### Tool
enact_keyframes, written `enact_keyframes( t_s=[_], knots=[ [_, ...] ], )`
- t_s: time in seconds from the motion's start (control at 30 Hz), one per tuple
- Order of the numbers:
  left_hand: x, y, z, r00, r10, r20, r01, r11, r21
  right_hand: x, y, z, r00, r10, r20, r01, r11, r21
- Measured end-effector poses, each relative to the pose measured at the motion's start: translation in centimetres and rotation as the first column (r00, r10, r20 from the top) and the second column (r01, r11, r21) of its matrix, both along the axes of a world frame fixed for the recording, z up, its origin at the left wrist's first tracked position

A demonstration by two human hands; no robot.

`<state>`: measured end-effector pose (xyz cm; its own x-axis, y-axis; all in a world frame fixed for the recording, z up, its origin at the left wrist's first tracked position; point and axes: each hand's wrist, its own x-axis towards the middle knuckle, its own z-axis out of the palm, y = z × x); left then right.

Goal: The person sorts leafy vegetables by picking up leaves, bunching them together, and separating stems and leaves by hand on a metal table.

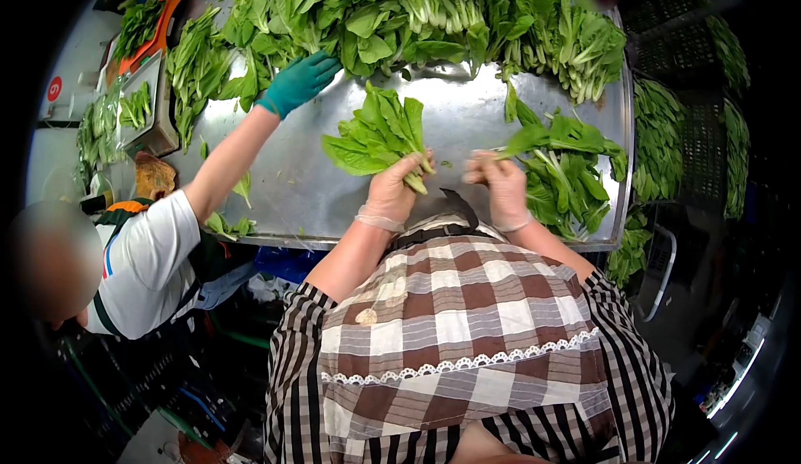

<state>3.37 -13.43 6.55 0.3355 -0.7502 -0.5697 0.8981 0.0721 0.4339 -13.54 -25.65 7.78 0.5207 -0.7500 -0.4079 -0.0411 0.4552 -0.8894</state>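
My left hand (pixel 395 189), in a thin see-through glove, is closed around the stems of a bunch of leafy greens (pixel 373 133), the leaves fanning up and left above the steel table (pixel 288 176). To its right, my right hand (pixel 501 187), similarly gloved and slightly blurred, has its fingers pinched at the stem end of a leafy green (pixel 546 136). Beneath and beside that leaf lies a loose pile of greens (pixel 567 193) near the table's right edge. Small leaf scraps lie between my hands.
A big heap of greens (pixel 417 26) covers the far side of the table. At left, a co-worker's teal-gloved hand (pixel 302 83) reaches toward it. A scale (pixel 154 105) with greens stands at far left. Crates of greens (pixel 659 138) stand beyond the right edge.
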Motion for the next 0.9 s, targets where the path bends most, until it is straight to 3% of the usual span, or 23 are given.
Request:
enact_keyframes(
  t_s=[0.07, 0.13, 0.23, 0.3, 0.37, 0.4, 0.47, 0.57, 0.67, 0.8, 0.83, 0.9],
  knots=[
    [0.1, 0.4, 0.3, 0.998, 0.03, 0.05, -0.032, 0.999, 0.039, -3.0, -0.9, -0.3, 0.978, -0.207, 0.014, 0.198, 0.951, 0.236],
    [0.7, 1.8, -0.8, 0.994, 0.001, 0.105, -0.012, 0.995, 0.104, -4.6, -1.4, -0.4, 0.998, 0.029, -0.062, -0.006, 0.941, 0.339],
    [1.5, 4.0, -3.1, 0.997, 0.08, 0.012, -0.081, 0.99, 0.112, -1.2, -3.7, -0.4, 0.972, 0.167, -0.168, -0.156, 0.985, 0.074],
    [1.5, 4.5, -2.7, 0.991, 0.126, -0.039, -0.122, 0.987, 0.107, 2.9, -7.4, -2.7, 0.982, 0.049, -0.182, -0.077, 0.985, -0.151],
    [1.5, 4.3, -1.8, 0.989, 0.136, -0.056, -0.13, 0.987, 0.098, 6.9, -11.7, -5.3, 0.938, -0.084, -0.337, -0.084, 0.886, -0.456],
    [1.7, 4.0, -1.5, 0.987, 0.144, -0.064, -0.138, 0.986, 0.092, 8.5, -12.7, -5.1, 0.893, -0.114, -0.435, -0.124, 0.867, -0.482],
    [2.1, 3.8, -1.4, 0.987, 0.149, -0.053, -0.144, 0.984, 0.102, 10.4, -14.0, -4.1, 0.722, -0.056, -0.69, -0.381, 0.8, -0.464],
    [2.4, 3.3, -1.5, 0.972, 0.219, -0.09, -0.21, 0.973, 0.097, 10.3, -13.8, -5.9, 0.855, 0.068, -0.514, -0.28, 0.894, -0.348],
    [2.5, 3.4, -2.0, 0.97, 0.198, -0.142, -0.187, 0.978, 0.09, 8.8, -10.1, -3.0, 0.961, 0.209, -0.181, -0.224, 0.972, -0.068],
    [2.4, 2.0, -1.2, 0.983, 0.126, -0.135, -0.116, 0.99, 0.079, 7.1, -5.6, 0.2, 0.956, 0.282, 0.077, -0.291, 0.944, 0.157],
    [2.6, 1.8, -1.2, 0.982, 0.059, -0.179, -0.065, 0.997, -0.028, 6.8, -5.1, -0.1, 0.94, 0.303, 0.154, -0.328, 0.927, 0.179],
    [2.1, 0.5, 0.1, 0.982, 0.117, -0.146, -0.117, 0.993, 0.014, 6.3, -4.0, 0.6, 0.923, 0.34, 0.18, -0.373, 0.907, 0.197]
  ],
)
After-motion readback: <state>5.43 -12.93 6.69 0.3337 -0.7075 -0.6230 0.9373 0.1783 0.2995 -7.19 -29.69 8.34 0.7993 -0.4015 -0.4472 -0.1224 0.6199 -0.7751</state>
